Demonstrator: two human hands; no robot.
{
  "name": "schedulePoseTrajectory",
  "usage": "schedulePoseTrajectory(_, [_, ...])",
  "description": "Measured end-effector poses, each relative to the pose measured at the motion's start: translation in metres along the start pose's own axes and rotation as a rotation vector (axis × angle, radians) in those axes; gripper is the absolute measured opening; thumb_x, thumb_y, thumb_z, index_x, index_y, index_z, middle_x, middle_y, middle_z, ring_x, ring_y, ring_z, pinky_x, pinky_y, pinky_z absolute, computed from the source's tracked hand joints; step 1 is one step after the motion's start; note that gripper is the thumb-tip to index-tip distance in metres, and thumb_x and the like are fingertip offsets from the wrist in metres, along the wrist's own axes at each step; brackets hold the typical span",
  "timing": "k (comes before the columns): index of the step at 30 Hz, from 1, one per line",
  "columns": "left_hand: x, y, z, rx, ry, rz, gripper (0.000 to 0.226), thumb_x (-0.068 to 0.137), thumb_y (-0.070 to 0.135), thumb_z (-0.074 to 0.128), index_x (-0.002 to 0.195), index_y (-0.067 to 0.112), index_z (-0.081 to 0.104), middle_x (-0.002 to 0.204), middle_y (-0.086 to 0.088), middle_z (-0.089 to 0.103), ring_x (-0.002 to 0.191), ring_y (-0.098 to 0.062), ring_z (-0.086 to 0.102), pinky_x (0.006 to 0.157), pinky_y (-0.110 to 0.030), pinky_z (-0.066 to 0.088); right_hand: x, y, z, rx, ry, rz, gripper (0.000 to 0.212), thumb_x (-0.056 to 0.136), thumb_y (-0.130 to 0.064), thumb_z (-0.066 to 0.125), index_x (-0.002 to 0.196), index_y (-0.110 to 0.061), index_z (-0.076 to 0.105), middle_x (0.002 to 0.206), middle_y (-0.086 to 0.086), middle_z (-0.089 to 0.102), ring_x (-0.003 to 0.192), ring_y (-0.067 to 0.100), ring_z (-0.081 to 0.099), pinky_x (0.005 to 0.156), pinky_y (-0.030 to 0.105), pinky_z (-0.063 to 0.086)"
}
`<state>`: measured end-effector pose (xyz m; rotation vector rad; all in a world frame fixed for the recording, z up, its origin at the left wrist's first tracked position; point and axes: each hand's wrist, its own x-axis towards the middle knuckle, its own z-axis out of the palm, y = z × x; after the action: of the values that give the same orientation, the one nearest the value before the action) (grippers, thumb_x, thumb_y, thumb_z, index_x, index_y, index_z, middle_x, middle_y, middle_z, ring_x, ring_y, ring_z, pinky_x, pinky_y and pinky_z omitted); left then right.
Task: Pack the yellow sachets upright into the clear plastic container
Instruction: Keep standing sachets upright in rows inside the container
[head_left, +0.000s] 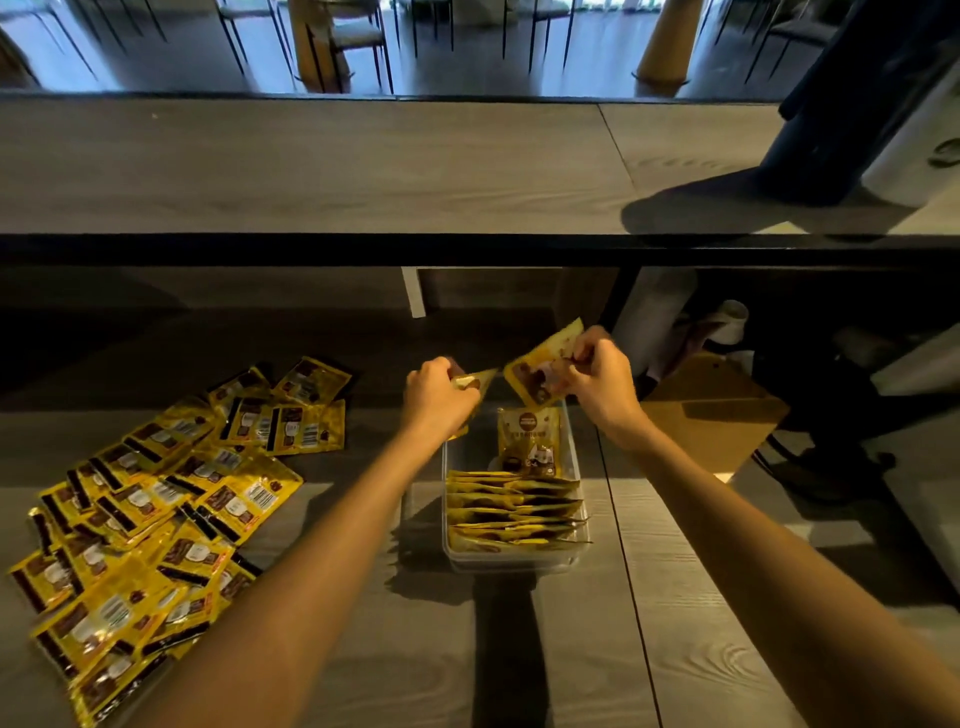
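fingers (563, 371) around a sachet (540, 371) (tilted) above container (574, 457) far end

Text: none you can read | flat yellow foil sachets (156, 519): barcodes and brown label patches, print too blurred | elsewhere: nothing legible.

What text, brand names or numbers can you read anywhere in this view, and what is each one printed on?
None can be read.
Upright sachet in the clear container: a round logo and a printed line, blurred.
Loose sachets on the table: barcodes and white labels, digits too small.
Sachet in the right hand: print blurred.
Sachet in the left hand: seen edge-on, no print visible.
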<state>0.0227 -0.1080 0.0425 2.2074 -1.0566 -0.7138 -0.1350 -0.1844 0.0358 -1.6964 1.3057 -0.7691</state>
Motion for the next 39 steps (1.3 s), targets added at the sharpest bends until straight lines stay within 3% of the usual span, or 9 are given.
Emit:
schedulePoseTrajectory(5, [0.01,-0.001,0.01,-0.028,-0.004,-0.046,0.026,0.086,0.015,0.062,0.111,0.011,0.058,0.12,-0.012,0.056,0.11,-0.023,0.054,0.075,-0.027,0.045,0.005,0.006,0.002,-0.034,0.02,-0.045,0.047,0.084,0.01,0.055,0.127,-0.001,0.041,0.119,0.013,0.051,0.108,0.016,0.052,0.083,0.023,0.05])
schedulePoseTrajectory(10, [0.016,-0.004,0.014,-0.059,0.023,-0.06,0.024,0.087,0.012,0.06,0.11,0.012,0.058,0.12,-0.013,0.056,0.112,-0.026,0.053,0.08,-0.032,0.048,0.014,0.013,0.009,-0.12,-0.061,-0.115,0.031,0.086,0.003,0.057,0.118,-0.001,0.056,0.112,0.016,0.06,0.101,0.024,0.062,0.062,0.012,0.053])
schedulePoseTrajectory(17, [0.022,-0.005,0.016,-0.159,0.048,-0.086,0.02,0.086,0.006,0.057,0.105,0.011,0.058,0.115,-0.014,0.057,0.11,-0.027,0.054,0.073,-0.032,0.049,0.026,0.02,0.016,-0.421,-0.234,-0.162,0.022,0.096,-0.011,0.044,0.109,-0.003,0.059,0.11,0.017,0.058,0.098,0.033,0.06,0.08,0.046,0.054])
schedulePoseTrajectory(20, [0.023,-0.006,0.016,-0.193,0.06,-0.088,0.018,0.085,0.004,0.057,0.1,0.013,0.057,0.114,-0.014,0.057,0.11,-0.026,0.053,0.071,-0.029,0.044,0.027,0.013,0.021,-0.493,-0.342,-0.106,0.026,0.099,-0.019,0.037,0.108,-0.006,0.058,0.096,0.013,0.06,0.091,0.031,0.063,0.078,0.043,0.053])
schedulePoseTrajectory(26, [0.024,-0.01,0.017,-0.252,0.087,-0.07,0.018,0.083,0.006,0.058,0.091,0.02,0.052,0.115,-0.015,0.057,0.109,-0.027,0.055,0.073,-0.031,0.051,0.026,0.012,0.014,-0.512,-0.365,-0.024,0.027,0.094,-0.015,0.044,0.119,-0.012,0.056,0.114,0.012,0.061,0.103,0.027,0.059,0.086,0.038,0.05])
schedulePoseTrajectory(29, [0.02,-0.011,0.019,-0.257,0.059,-0.046,0.016,0.084,0.007,0.059,0.091,0.02,0.052,0.114,-0.015,0.057,0.108,-0.027,0.056,0.075,-0.033,0.055,0.018,0.015,0.005,-0.468,-0.356,-0.024,0.021,0.09,-0.014,0.049,0.104,-0.008,0.063,0.104,0.014,0.065,0.097,0.028,0.06,0.081,0.039,0.051])
schedulePoseTrajectory(33, [0.008,-0.01,0.023,-0.324,0.018,0.004,0.012,0.085,0.004,0.056,0.085,0.015,0.053,0.094,-0.002,0.056,0.086,-0.013,0.055,0.053,-0.014,0.044,0.004,0.017,-0.003,-0.48,-0.329,-0.008,0.014,0.083,-0.009,0.054,0.081,-0.003,0.066,0.083,0.015,0.065,0.078,0.028,0.062,0.06,0.031,0.048])
schedulePoseTrajectory(36, [-0.003,-0.011,0.027,-0.392,-0.065,0.068,0.026,0.082,-0.003,0.054,0.068,0.019,0.052,0.081,0.001,0.056,0.085,-0.014,0.055,0.061,-0.02,0.049,-0.005,0.015,-0.005,-0.495,-0.264,0.02,0.016,0.083,-0.008,0.052,0.074,0.0,0.062,0.07,0.011,0.056,0.064,0.023,0.052,0.049,0.026,0.035])
schedulePoseTrajectory(39, [-0.014,-0.017,0.032,-0.44,-0.139,0.114,0.034,0.078,-0.013,0.051,0.063,0.018,0.052,0.077,0.001,0.06,0.084,-0.016,0.058,0.077,-0.033,0.052,-0.014,0.014,-0.004,-0.505,-0.218,0.039,0.019,0.087,-0.01,0.05,0.084,0.003,0.064,0.077,0.012,0.057,0.07,0.025,0.054,0.058,0.03,0.043])
